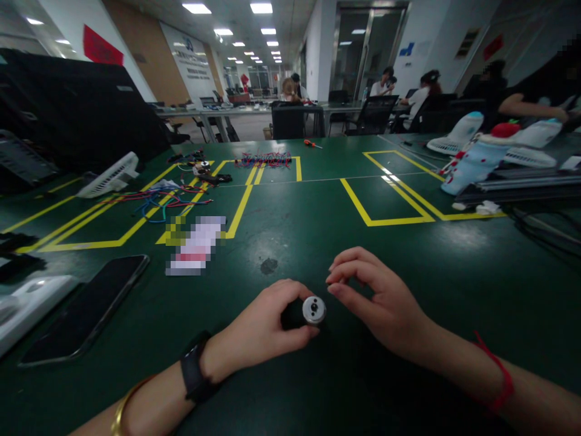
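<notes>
My left hand is closed around a small black cylindrical part with a silver round end face, held just above the green table. The silver face points right, toward my right hand. My right hand hovers beside it with the fingers curled and thumb and forefinger pinched close together near the silver end; whether something tiny sits between them cannot be seen. A black watch and a gold bangle are on my left wrist, a red string on my right.
A dark phone lies at the left, next to a white device. Coloured wires, a small white fan and a wire bundle lie further back. Other people sit at the far right and behind.
</notes>
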A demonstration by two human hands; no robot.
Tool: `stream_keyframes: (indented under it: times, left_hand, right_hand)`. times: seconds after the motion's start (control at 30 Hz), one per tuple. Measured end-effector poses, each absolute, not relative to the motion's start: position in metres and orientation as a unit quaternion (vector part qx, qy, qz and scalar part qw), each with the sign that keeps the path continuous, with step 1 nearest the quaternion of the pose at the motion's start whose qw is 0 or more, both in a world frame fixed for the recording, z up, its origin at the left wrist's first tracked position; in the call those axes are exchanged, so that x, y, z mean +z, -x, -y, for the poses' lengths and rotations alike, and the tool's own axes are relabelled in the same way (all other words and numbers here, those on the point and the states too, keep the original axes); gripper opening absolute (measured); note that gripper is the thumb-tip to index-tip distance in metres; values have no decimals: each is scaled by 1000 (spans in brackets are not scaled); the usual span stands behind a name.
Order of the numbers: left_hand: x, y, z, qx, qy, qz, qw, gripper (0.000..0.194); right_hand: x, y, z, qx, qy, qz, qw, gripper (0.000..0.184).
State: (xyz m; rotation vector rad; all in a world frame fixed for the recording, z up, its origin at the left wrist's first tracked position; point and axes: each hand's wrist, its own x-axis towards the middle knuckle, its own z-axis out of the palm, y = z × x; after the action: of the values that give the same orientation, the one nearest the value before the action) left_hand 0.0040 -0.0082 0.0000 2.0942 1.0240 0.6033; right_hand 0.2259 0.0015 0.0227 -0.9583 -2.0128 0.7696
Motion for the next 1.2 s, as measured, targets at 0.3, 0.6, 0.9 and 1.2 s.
stream_keyframes:
  times: [0.3, 0.6, 0.9, 1.2]
  left_hand:
    - [0, -2, 8, 233, -808, -388, 377, 28]
    - [1, -2, 8, 227, -805, -389, 386, 28]
    - [-3, -2, 6, 224, -809, -389, 380, 29]
    - [-3, -2, 6, 219, -806, -393, 384, 26]
  right_hand:
    - [10, -257, -11, 314, 344, 874, 141, 8]
    - [8, -256, -10, 314, 361, 869, 125, 10]
    - [8, -259, -10, 365, 371, 825, 219, 13]
    - [5, -258, -8, 339, 373, 835, 222, 16]
